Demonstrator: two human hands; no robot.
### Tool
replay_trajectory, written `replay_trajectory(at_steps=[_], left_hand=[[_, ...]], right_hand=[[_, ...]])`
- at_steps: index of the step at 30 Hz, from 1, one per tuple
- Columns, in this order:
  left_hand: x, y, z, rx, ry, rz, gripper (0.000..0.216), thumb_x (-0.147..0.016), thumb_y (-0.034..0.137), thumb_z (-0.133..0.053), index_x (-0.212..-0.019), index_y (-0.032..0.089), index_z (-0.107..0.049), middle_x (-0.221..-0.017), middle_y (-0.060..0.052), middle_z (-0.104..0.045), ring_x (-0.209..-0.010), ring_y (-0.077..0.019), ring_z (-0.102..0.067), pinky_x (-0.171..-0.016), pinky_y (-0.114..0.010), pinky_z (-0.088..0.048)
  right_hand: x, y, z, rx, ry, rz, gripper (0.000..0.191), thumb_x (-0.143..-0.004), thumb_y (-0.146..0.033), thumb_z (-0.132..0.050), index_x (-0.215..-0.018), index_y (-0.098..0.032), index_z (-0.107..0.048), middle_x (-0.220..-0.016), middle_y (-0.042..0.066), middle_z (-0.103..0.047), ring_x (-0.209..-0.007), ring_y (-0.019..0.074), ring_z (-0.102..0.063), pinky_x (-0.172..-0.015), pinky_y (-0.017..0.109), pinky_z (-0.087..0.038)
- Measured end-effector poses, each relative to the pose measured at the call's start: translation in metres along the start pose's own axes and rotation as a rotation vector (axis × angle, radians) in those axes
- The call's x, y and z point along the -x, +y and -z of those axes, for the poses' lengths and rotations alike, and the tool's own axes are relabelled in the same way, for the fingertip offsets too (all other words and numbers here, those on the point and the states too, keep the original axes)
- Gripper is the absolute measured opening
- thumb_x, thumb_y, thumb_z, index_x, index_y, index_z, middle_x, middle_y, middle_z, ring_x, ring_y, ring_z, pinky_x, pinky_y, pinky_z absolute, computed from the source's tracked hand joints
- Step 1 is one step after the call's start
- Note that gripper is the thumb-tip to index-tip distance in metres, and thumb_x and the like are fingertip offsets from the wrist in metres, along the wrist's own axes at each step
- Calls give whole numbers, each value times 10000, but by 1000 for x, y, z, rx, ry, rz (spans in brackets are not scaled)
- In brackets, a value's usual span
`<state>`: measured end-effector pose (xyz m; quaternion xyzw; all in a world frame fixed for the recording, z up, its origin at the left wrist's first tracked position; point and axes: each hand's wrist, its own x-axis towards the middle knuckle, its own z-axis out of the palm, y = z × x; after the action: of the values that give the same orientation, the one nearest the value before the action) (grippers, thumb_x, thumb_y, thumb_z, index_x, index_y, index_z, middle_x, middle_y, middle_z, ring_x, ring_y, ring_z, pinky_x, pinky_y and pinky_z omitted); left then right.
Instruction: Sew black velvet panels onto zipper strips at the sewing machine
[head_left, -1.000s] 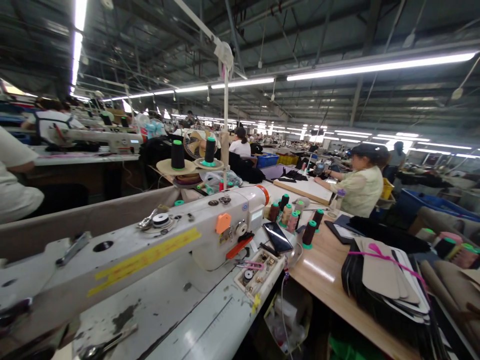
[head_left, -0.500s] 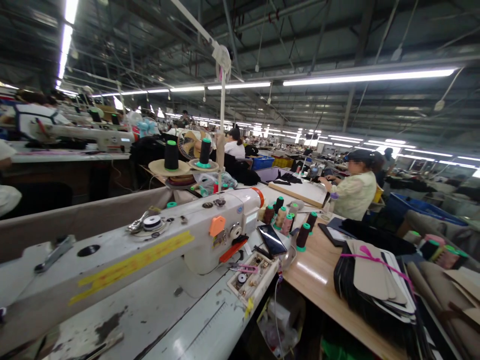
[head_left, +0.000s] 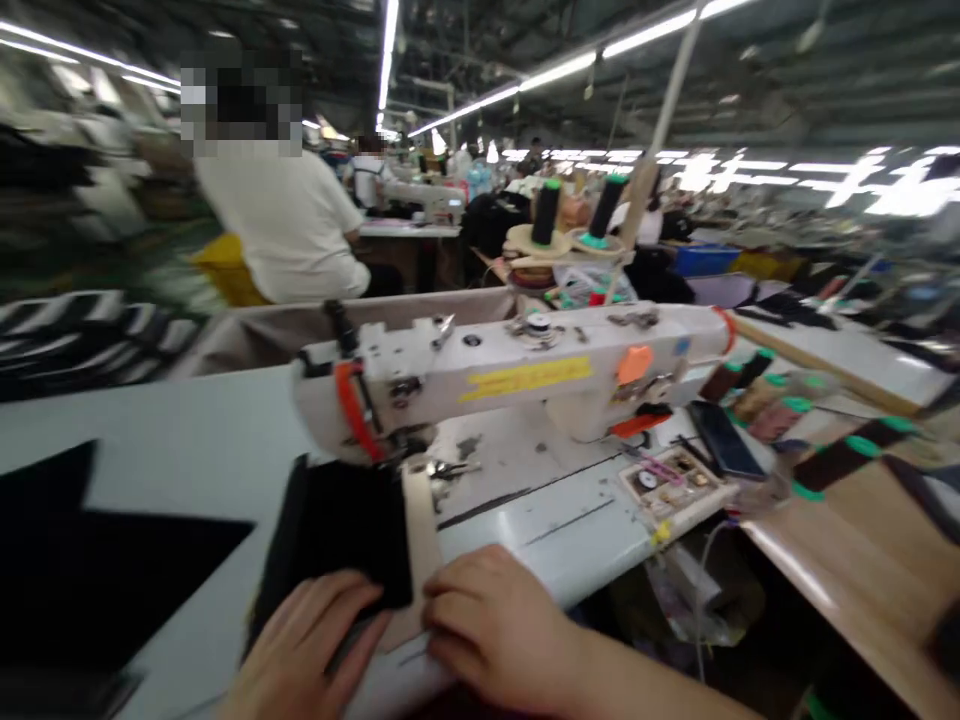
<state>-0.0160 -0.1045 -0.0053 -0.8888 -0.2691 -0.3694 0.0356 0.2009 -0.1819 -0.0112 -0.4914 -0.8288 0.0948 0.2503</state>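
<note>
Laying the left hand (head_left: 307, 640) on the near end of the black fabric (head_left: 352, 525), with fingers extended and thumb apart. Curling the fingers of the right hand (head_left: 506, 625) against the beige strip (head_left: 421, 515) alongside — cannot tell whether pinching it — with both on the pale surface (head_left: 202, 430), near the sewing machine (head_left: 517, 350).

The black fabric piece (head_left: 345, 525) is roughly rectangular and lies nearly flat on the pale worktable (head_left: 202, 430), at the head end of the sewing machine (head_left: 510, 350). The narrow beige strip (head_left: 422, 520) runs along its right edge, upper end near the needle area. Blur obscures whether the two are joined.
</note>
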Motion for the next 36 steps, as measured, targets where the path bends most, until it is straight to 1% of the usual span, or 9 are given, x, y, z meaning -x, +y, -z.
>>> replay_trajectory(at_steps=[3, 6, 12, 22, 25, 28, 31, 34, 36], left_hand=[[12, 2, 12, -38, -173, 79, 191, -1011, 239, -518, -1008, 199, -704, -1001, -62, -701, -916, -218, -663, -857, -378, -566], [9, 7, 13, -17, -255, 62, 190, -1014, 177, -510, -1037, 172, -698, -1008, -68, -703, -935, -210, -645, -887, -377, -563], [13, 10, 14, 62, -293, -28, 265, -1042, 146, -435, -1157, 130, -674, -1154, -93, -723, -1038, -197, -653, -958, -370, -571], [16, 9, 10, 39, -285, -61, 262, -1057, 145, -416, -1179, 128, -648, -1165, -83, -725, -1028, -187, -654, -930, -344, -576], [18, 10, 9, 45, -293, -54, 264, -1057, 152, -416, -1191, 126, -642, -1166, -86, -723, -1034, -188, -654, -940, -345, -570], [12, 12, 12, 81, -304, -28, 236, -1038, 147, -446, -1149, 122, -653, -1143, -81, -726, -1018, -190, -662, -944, -347, -566], [-3, 7, 15, 130, -327, -8, 211, -1014, 127, -466, -1068, 129, -670, -1084, -76, -732, -997, -175, -666, -957, -329, -563], [-18, -8, 11, 66, -380, -5, 323, -984, 65, -438, -1238, 121, -631, -1264, -107, -686, -1201, -198, -618, -1071, -368, -522], [-22, -19, 4, -13, -454, -21, 439, -958, 40, -446, -1373, 131, -558, -1446, -117, -581, -1391, -230, -496, -1170, -426, -447]], right_hand=[[11, 1, 7, -146, 70, 5, 142, -1011, -235, -563, -1103, -223, -670, -1182, 60, -697, -1111, 187, -621, -994, 365, -458], [15, 7, 9, -205, 80, 51, 206, -1025, -195, -532, -1184, -215, -662, -1207, 72, -689, -1129, 193, -616, -994, 394, -471], [18, 13, 7, -150, 42, 113, 242, -1028, -179, -519, -1226, -218, -654, -1245, 89, -681, -1150, 218, -621, -975, 435, -502], [9, 14, 13, -116, -19, 90, 216, -1022, -185, -502, -1143, -226, -677, -1173, 67, -697, -1068, 205, -641, -941, 404, -516], [7, 17, 10, -61, -45, 109, 332, -991, -131, -475, -1266, -212, -643, -1291, 87, -663, -1112, 223, -626, -955, 421, -519], [7, 17, 8, 10, -89, 131, 525, -952, -76, -448, -1453, -215, -519, -1488, 80, -545, -1265, 242, -548, -1021, 452, -491], [6, 14, 9, 50, -121, 149, 553, -951, -71, -444, -1481, -220, -493, -1518, 57, -523, -1295, 246, -515, -1031, 462, -480], [3, 12, 12, 52, -123, 160, 527, -944, -72, -456, -1444, -215, -537, -1489, 56, -554, -1236, 248, -544, -978, 453, -507], [1, 11, 12, 53, -109, 165, 508, -937, -69, -452, -1410, -211, -568, -1477, 61, -566, -1199, 249, -559, -943, 442, -521]])
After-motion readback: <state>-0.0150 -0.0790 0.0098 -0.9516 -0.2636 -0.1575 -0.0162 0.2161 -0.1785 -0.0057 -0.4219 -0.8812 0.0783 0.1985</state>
